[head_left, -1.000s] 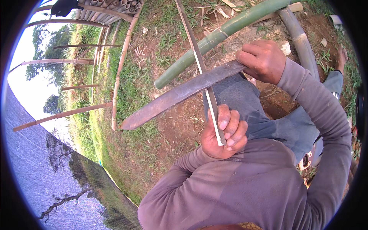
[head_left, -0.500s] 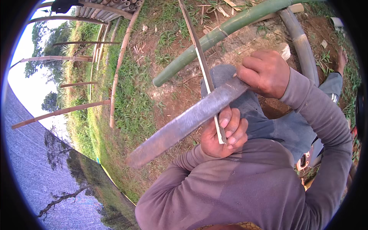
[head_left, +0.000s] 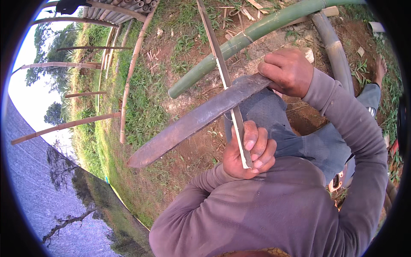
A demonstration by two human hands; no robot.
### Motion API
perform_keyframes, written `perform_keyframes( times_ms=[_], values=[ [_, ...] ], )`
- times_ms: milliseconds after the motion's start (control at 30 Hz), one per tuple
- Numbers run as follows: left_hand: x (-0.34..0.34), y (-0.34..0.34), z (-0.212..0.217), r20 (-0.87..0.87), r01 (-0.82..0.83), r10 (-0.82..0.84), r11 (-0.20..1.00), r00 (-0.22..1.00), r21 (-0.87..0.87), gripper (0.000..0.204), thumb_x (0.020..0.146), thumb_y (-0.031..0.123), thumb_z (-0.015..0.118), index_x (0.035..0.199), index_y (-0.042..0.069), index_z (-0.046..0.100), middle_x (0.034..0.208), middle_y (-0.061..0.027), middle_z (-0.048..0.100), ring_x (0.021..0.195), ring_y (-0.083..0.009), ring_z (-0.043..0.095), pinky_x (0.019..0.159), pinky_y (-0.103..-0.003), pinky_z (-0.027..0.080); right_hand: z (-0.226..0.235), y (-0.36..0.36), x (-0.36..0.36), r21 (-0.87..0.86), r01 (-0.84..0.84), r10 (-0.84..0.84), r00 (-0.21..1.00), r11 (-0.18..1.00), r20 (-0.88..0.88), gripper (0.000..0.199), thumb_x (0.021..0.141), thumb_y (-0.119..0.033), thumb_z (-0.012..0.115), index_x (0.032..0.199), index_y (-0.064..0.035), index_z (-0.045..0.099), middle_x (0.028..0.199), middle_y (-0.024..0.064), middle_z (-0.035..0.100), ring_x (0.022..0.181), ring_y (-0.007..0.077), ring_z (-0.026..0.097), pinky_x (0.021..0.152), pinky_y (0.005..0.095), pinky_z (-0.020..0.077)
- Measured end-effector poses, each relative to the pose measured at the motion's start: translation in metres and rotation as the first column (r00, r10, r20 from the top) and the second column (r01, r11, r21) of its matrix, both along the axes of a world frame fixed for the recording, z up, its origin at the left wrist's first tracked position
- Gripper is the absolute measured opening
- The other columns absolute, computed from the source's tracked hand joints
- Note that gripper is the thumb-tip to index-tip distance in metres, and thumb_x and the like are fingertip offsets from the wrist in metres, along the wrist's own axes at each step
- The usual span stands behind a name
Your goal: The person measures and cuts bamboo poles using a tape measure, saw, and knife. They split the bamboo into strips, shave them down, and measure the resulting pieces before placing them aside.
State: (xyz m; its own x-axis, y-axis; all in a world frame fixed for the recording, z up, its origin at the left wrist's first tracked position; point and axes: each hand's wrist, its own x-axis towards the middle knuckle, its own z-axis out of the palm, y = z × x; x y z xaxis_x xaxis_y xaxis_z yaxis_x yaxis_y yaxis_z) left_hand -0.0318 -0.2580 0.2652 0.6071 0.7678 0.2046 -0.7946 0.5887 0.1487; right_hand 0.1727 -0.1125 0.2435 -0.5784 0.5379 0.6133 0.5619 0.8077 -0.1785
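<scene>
My right hand point(head_left: 287, 73) is closed round the handle end of a machete; the grip itself is hidden in my fist. The broad, dark machete blade point(head_left: 188, 124) points to the lower left and crosses over a long bamboo strip point(head_left: 237, 124), touching it. Close to my body, my left hand point(head_left: 249, 150) wraps its fingers round the near end of this strip. Pale, freshly cut wood shows along one edge of the strip. From my left hand the strip runs away from me, and its far part lies across a thick green bamboo pole.
The green bamboo pole point(head_left: 205, 70) slants across the ground ahead. A greyish bamboo pole point(head_left: 336, 51) lies at the right. Bamboo rails point(head_left: 130, 81) and stacked poles point(head_left: 122, 10) stand at the left. A saw handle point(head_left: 337, 182) shows beside my leg, and wood scraps litter the ground.
My right hand and the machete have moved away from me along the strip, away from my left hand. The blade looks darker and turned. My left hand keeps its hold.
</scene>
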Motion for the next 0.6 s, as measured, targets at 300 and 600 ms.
perform_keyframes(
  times_ms=[300,600],
  values=[
    [0.005,0.000,-0.001,-0.063,-0.010,0.009,1.000,0.998,-0.010,0.041,0.113,0.043,0.030,0.100,0.009,0.048,0.088,-0.0062,0.050,0.079,-0.0166,0.053,0.056,-0.026,0.048,-0.008,0.019,0.001,0.030,0.110,-0.109,0.994,0.993,-0.025,0.019,0.084,-0.017,0.074,0.091,-0.0104,0.058,0.082,0.0051,0.063,0.074,0.0291,0.069,0.059,0.0433,0.0551],
    [0.008,0.001,-0.005,-0.138,-0.007,0.008,1.000,0.990,0.011,0.044,0.113,0.045,0.029,0.102,0.008,0.049,0.089,-0.0056,0.050,0.080,-0.0154,0.054,0.055,-0.025,0.048,0.003,0.003,0.019,-0.113,0.167,-0.168,0.986,0.979,-0.004,0.020,0.089,-0.022,0.072,0.090,-0.0085,0.057,0.078,0.0085,0.062,0.070,0.0331,0.068,0.060,0.0468,0.0537]
  ],
)
